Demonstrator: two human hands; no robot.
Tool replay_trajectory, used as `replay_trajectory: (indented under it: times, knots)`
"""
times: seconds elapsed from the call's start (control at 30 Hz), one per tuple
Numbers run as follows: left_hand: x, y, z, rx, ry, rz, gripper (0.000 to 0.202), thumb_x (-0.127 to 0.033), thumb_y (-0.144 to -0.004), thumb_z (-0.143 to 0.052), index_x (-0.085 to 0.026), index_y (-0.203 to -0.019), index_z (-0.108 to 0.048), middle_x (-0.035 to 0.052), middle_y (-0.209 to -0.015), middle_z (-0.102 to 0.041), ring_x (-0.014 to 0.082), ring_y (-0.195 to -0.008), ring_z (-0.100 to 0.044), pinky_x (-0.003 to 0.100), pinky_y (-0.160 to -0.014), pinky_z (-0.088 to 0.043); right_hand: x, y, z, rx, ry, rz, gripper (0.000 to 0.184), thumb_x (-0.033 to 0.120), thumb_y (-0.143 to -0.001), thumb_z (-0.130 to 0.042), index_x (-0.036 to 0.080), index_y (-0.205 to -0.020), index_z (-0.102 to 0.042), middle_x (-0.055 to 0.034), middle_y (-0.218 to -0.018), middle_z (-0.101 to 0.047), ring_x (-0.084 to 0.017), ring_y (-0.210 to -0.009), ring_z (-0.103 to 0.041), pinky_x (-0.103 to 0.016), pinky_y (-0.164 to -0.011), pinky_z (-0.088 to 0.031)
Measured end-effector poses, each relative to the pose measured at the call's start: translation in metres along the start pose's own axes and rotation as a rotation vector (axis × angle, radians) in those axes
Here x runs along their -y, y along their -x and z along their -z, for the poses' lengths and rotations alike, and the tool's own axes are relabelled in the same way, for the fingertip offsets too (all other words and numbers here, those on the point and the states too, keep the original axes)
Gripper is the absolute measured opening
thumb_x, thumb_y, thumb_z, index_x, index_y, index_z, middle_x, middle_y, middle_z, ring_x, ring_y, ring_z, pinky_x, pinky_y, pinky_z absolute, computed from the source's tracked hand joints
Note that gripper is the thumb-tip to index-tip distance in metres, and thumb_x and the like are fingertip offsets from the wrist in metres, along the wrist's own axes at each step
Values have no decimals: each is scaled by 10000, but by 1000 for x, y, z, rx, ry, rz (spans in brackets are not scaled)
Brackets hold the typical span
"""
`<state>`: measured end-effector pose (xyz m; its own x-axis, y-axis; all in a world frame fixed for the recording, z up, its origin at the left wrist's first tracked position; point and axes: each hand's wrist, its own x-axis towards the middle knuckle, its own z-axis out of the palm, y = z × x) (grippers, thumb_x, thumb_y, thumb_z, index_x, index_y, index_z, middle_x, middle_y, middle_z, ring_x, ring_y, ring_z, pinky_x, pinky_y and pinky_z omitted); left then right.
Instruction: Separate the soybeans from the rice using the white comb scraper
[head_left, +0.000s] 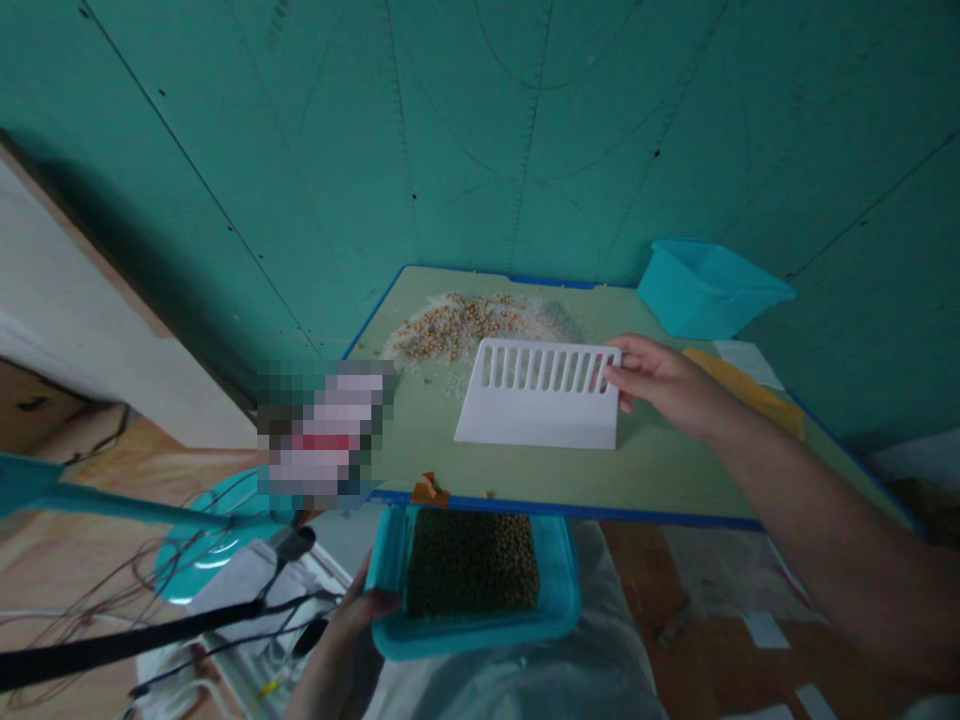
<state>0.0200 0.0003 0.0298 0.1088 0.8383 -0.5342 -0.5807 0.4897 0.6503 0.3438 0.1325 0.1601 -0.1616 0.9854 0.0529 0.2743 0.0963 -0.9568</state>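
My right hand (660,382) grips the right end of a white slotted plastic scraper (540,408), whose lower edge rests on the pale green table top (660,470). Behind the scraper lies a pile of yellowish grains (461,325) mixed with small white ones. My left hand (352,630) holds a teal rectangular tray (559,600) by its left rim, just below the table's blue front edge. The tray is filled with small dark green beans (471,562).
An empty teal tub (705,285) stands at the table's back right, with a yellow sheet (742,385) and a white card beside it. A green wall rises behind. Cables, a black rod (127,645) and a teal disc (202,550) lie at lower left.
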Motion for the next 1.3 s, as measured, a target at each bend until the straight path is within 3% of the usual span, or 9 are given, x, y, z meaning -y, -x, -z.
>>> replay_trajectory:
  times: [0.23,0.47,0.6,0.77,1.0,1.17,1.3]
  knots:
    - [2,1,1,15,5,0,604,-147,-605,-627,-290,-1191,-608,-6,-923,-781,313,-984,-650,372,-796,-519,-4,22,-2,61,-23,-108,268,389,-724,-658,196,-878,-555,-5,-680,-636,-110,-519,-528,-214,-418,-402]
    - [2,-1,-16,69,61,10,540,-113,-577,-636,-240,-1100,-670,10,-913,-781,296,-1042,-619,340,-813,-498,-12,45,-2,55,-111,-193,307,429,-726,-665,192,-877,-541,-13,-692,-629,-119,-545,-552,-208,-414,-399]
    - [2,0,-19,53,54,36,566,-103,-573,-638,-248,-1121,-653,0,-872,-785,291,-1031,-625,337,-806,-503,-7,32,-6,-80,-185,-144,328,402,-675,-702,197,-869,-534,-13,-713,-641,-108,-532,-541,-203,-411,-389]
    - [0,0,-6,36,30,-24,574,-112,-591,-628,-265,-1144,-635,-10,-946,-773,286,-1084,-593,324,-817,-501,2,-6,-17,-177,-150,37,267,350,-709,-661,205,-890,-528,6,-727,-643,-105,-548,-551,-200,-425,-388]
    - [-6,1,22,-15,77,-65,622,-140,-610,-646,-311,-1205,-588,-19,-916,-781,299,-1118,-573,362,-858,-499,12,-51,-42,-160,21,160,123,220,-773,-563,199,-885,-517,-4,-709,-649,-104,-506,-527,-200,-400,-365]
    - [-8,0,33,-47,111,-83,622,-150,-631,-644,-352,-1215,-569,-43,-917,-783,268,-1116,-582,338,-891,-479,15,-50,-50,-112,52,141,132,229,-774,-559,207,-895,-510,-1,-719,-645,-102,-505,-533,-195,-388,-373]
    - [-13,-3,31,-52,74,-82,635,-162,-610,-666,-341,-1212,-573,-53,-933,-781,263,-1130,-572,311,-890,-479,18,-36,-51,-46,31,136,168,249,-758,-571,197,-910,-520,2,-701,-642,-95,-494,-514,-199,-384,-378]
